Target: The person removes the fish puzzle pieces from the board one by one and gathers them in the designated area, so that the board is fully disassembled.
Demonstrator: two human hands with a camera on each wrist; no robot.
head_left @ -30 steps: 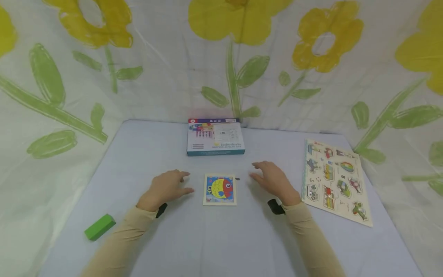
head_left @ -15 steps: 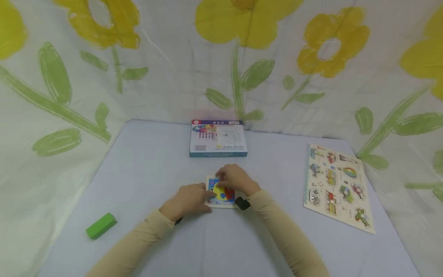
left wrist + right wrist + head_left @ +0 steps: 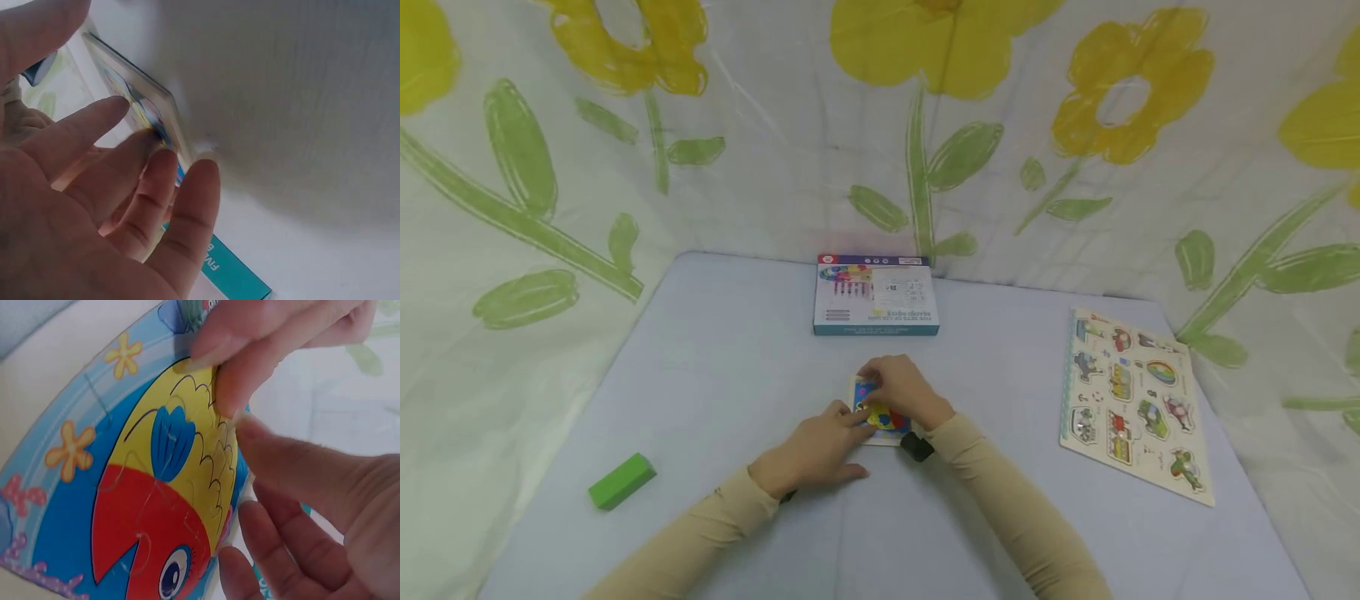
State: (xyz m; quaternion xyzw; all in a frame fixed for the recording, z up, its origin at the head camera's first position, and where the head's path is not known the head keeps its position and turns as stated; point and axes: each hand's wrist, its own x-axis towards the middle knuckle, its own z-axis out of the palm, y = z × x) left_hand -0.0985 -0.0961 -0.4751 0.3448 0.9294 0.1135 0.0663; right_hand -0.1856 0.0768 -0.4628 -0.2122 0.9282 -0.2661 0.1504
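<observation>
A small fish jigsaw puzzle (image 3: 890,419) in a pale frame lies on the table, partly covered by both hands. Its yellow and red fish (image 3: 162,512) fills much of the right wrist view, with seams between the pieces. My left hand (image 3: 815,450) reaches in from the left, fingers extended and fingertips (image 3: 149,139) on the picture. From the right comes my right hand (image 3: 901,387), curved over the puzzle's far part. Its thumb (image 3: 294,465) meets the left fingertips at the fish's scales, while its other fingers (image 3: 275,540) sit lower, by the puzzle's edge, with a gap to the thumb.
Behind the puzzle lies a flat toy box (image 3: 876,298) with a teal side. At right is a wooden picture board (image 3: 1135,408) of vehicles, and at left a green block (image 3: 622,482). A flower-printed curtain (image 3: 775,167) hangs behind the table.
Both hands have come inward from either side of the puzzle and onto it. Over the last half second, the right fingers shift slightly left and the left hand stays nearly in place.
</observation>
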